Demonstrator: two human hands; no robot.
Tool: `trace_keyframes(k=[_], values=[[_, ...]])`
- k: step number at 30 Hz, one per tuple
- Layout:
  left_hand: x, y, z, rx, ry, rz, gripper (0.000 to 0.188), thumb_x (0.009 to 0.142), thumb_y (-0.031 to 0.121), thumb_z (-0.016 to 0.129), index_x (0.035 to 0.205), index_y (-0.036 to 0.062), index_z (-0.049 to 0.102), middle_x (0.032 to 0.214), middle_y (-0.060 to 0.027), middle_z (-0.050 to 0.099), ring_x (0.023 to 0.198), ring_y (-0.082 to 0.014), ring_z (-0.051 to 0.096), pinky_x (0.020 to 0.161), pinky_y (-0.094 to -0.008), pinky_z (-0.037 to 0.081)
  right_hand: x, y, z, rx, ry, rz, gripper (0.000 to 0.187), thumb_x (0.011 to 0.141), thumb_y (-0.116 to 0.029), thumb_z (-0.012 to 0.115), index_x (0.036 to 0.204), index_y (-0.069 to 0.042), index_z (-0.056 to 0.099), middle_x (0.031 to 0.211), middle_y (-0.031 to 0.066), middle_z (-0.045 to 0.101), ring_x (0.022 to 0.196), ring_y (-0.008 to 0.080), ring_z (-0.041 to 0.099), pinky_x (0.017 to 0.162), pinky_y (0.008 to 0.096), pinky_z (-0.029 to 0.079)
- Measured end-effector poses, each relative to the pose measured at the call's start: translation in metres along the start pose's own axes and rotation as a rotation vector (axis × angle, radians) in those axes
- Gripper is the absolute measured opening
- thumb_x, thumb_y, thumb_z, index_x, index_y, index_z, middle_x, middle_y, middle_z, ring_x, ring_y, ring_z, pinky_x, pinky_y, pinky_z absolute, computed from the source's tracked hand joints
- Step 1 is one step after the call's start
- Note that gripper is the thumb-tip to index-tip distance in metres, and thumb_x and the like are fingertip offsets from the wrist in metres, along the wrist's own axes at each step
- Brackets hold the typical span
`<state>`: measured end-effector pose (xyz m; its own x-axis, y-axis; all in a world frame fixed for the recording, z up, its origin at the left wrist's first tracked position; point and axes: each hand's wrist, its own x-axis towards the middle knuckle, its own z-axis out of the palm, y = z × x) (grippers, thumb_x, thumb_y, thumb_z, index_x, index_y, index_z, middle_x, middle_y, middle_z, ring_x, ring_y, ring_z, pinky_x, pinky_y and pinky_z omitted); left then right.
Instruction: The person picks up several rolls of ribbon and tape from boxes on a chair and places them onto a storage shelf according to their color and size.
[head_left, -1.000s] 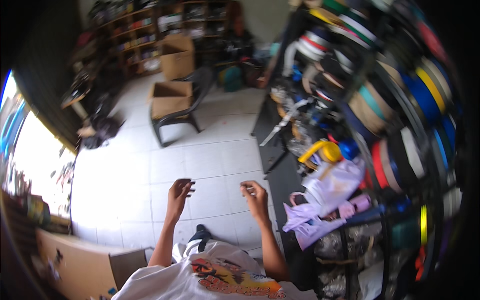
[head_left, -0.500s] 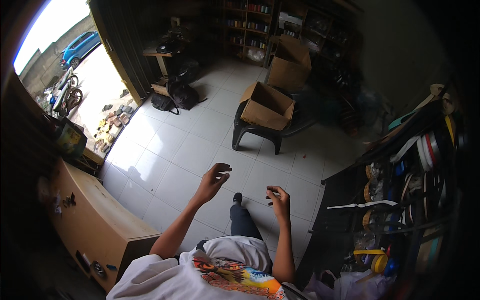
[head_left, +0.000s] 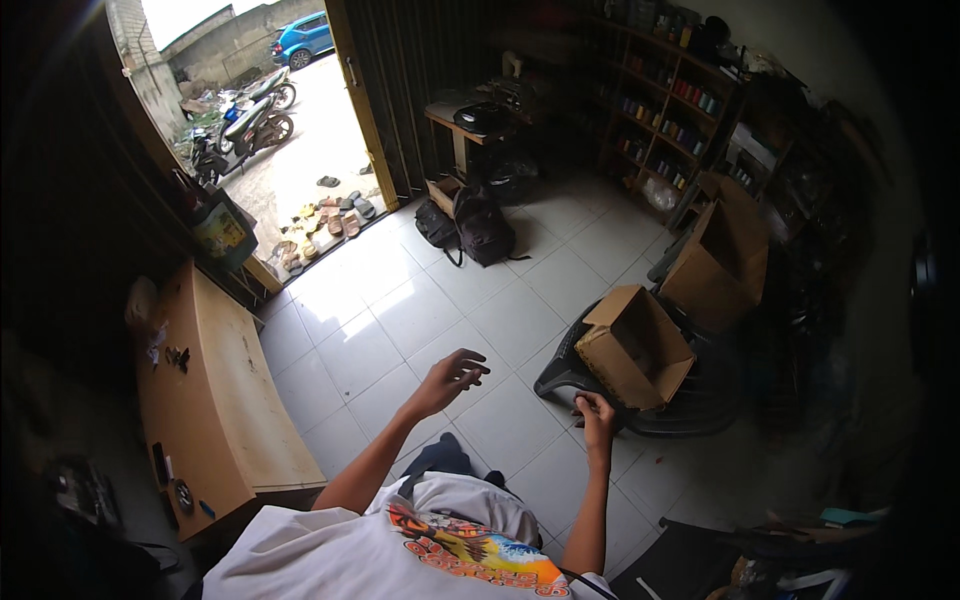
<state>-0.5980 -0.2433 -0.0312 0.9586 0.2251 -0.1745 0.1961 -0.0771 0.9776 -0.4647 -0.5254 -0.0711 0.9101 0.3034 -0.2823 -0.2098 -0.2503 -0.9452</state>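
My left hand [head_left: 450, 383] hovers over the tiled floor with its fingers apart and slightly bent, holding nothing. To the right, my right hand [head_left: 596, 416] appears in front of the near edge of a black plastic chair [head_left: 565, 372]; whether it touches the chair I cannot tell. Its fingers are curled in, and nothing shows in them. On the chair seat rests a tilted, open cardboard box [head_left: 640, 345], the thing nearest to this hand. A second, taller cardboard box [head_left: 715, 255] stands behind it with its flaps up.
A wooden table [head_left: 215, 380] with small items stands at left. Black bags [head_left: 482, 228] lie by a small table near the doorway. Several sandals [head_left: 335, 215] sit outside, beyond them motorbikes [head_left: 255, 115]. Thread shelves [head_left: 665, 110] stand at the back; a dark rack [head_left: 690, 560] is at lower right.
My view has swung right and my body has stepped forward, so the chair and boxes look nearer. My right hand's fingers have curled in; the left stays open.
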Motion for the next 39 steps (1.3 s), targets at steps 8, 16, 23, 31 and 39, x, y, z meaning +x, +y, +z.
trace_keyframes(k=[8,16,23,31,39], values=[[0.165,-0.016,-0.077,-0.108,0.185,0.058,0.033,0.1,0.021,0.054,0.125,0.0003,0.051,0.119,-0.0124,0.063,0.1,-0.0193,0.064,0.083,-0.0325,0.053,0.184,-0.075,0.128,-0.072,-0.36,-0.032,0.026,0.088,-0.016,0.064,0.11,-0.003,0.065,0.098,0.0048,0.067,0.082,0.0135,0.065,0.061,0.0259,0.05],[0.368,0.028,-0.157,-0.148,0.177,0.084,0.029,0.1,0.019,0.053,0.122,0.0006,0.052,0.116,-0.0112,0.066,0.096,-0.0183,0.064,0.08,-0.0314,0.052,0.363,-0.16,0.133,-0.048,-0.207,-0.093,0.031,0.089,-0.018,0.065,0.116,-0.004,0.062,0.108,0.0048,0.065,0.081,0.0123,0.064,0.063,0.0267,0.05],[0.563,0.046,-0.121,-0.135,-0.132,0.033,0.028,0.1,0.018,0.053,0.121,-0.0002,0.053,0.114,-0.0109,0.066,0.093,-0.0182,0.064,0.078,-0.0303,0.051,0.475,-0.111,0.061,0.085,0.107,-0.07,0.03,0.089,-0.024,0.066,0.111,-0.004,0.064,0.094,0.0044,0.068,0.077,0.0103,0.064,0.062,0.0236,0.046],[0.788,0.097,-0.058,-0.089,-0.382,0.115,0.027,0.098,0.018,0.054,0.119,-0.0001,0.056,0.111,-0.0128,0.067,0.091,-0.0193,0.067,0.076,-0.0305,0.053,0.617,-0.105,-0.034,0.162,0.41,0.088,0.028,0.088,-0.024,0.066,0.108,-0.004,0.067,0.093,0.007,0.069,0.077,0.0118,0.066,0.059,0.0249,0.05],[0.967,0.15,-0.007,-0.059,-0.41,0.124,0.025,0.098,0.015,0.053,0.117,0.0001,0.057,0.112,-0.0128,0.066,0.091,-0.0204,0.067,0.078,-0.0324,0.052,0.798,-0.215,-0.106,-0.003,0.339,0.019,0.031,0.089,-0.023,0.066,0.112,-0.003,0.064,0.105,0.0079,0.068,0.077,0.0142,0.066,0.065,0.0277,0.051]])
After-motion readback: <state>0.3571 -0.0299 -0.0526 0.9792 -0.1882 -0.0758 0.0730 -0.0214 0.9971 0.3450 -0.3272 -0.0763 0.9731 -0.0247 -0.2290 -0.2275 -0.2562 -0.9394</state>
